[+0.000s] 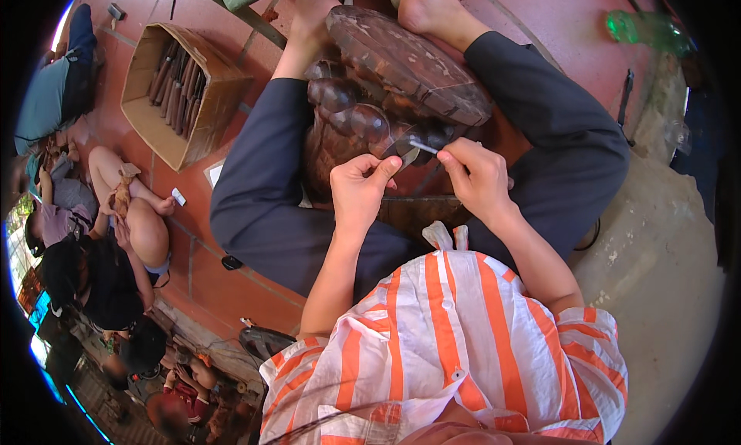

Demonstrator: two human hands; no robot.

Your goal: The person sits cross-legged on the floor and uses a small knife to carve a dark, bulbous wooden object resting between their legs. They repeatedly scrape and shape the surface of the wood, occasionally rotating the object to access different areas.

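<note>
1. Between the person's legs stands a dark carved wooden piece [369, 122].
2. Near it, the left hand [358, 189] pinches a thin dark strip [400, 145].
3. Right of that, the right hand [480, 176] grips a slim pale tool [424, 146].

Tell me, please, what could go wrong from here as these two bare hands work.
The slim silvery tool in the right hand might slip toward the left hand, whose fingers pinch a thin dark piece close by. The dark brown carved wooden block between the dark-trousered legs could tip against a bare foot beside it.
</note>
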